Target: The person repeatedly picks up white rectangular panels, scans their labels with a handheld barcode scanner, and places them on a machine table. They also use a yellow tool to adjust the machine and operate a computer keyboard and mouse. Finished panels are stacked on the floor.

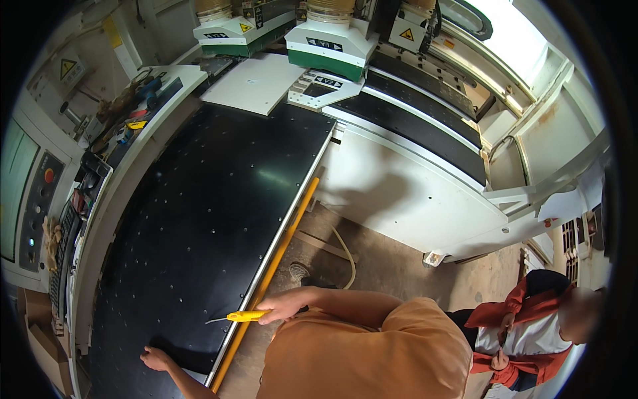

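Note:
My right hand point(282, 305) is wrapped round the handle of a yellow air blow gun point(244, 316). Its thin metal nozzle points left, out over the black machine bed point(199, 219), which is dotted with small fittings. Farther left and nearer to me, my left hand point(157, 359) is over the bed with its fingers loosely curled, and no object shows in it. A pale flat piece point(194, 376) shows in part beside my left forearm. Along the bed's right edge runs a yellow bar point(279, 243), just under the blow gun.
At the far end a white panel point(249, 83) lies by green-and-white machine heads point(325, 50). Tools sit on a side ledge point(143, 110); a control panel point(41, 213) stands left. A hose point(347, 249) crosses the floor. Another person point(525, 326) stands at right.

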### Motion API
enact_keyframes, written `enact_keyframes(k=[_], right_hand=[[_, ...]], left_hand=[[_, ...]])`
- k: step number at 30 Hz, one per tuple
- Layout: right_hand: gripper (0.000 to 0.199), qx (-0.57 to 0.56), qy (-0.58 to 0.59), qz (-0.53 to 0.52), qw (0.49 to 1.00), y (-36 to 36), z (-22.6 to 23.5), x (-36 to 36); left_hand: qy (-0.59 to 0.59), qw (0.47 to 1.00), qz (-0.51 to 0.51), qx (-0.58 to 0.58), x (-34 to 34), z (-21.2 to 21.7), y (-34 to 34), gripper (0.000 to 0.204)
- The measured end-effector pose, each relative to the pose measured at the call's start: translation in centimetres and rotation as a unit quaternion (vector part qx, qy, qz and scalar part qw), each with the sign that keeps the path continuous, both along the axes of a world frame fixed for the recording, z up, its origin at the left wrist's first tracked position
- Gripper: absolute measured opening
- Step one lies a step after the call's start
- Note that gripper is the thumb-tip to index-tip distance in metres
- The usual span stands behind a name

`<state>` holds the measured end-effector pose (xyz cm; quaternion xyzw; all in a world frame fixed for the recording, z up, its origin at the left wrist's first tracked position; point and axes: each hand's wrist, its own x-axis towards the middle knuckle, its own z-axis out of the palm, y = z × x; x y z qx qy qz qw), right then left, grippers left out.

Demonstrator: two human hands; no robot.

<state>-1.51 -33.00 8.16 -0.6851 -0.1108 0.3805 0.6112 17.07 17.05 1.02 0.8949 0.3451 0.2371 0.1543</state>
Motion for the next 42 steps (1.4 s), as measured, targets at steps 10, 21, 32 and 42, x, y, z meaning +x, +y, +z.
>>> enact_keyframes(k=[10, 21, 32, 42], right_hand=[[0.042, -0.010, 0.006, -0.007, 1.000, -0.7, 0.8, -0.2], [0.048, -0.031, 0.012, -0.030, 0.999, -0.9, 0.8, 0.0], [0.049, -0.047, -0.006, -0.056, 0.997, 0.8, 2.1, 1.0], [0.037, -0.045, -0.094, -0.058, 0.993, 1.7, 1.1, 1.1]], left_hand=[[0.043, 0.999, -0.009, 0.025, 0.1, 0.7, -0.9, 0.042], [0.075, 0.997, -0.016, 0.033, 0.0, 0.6, -0.5, 0.041], [0.026, 0.999, -0.025, 0.007, -0.4, 0.8, -1.0, 0.043], [0.001, 1.000, 0.006, 0.027, 0.8, -0.3, 0.6, 0.031]])
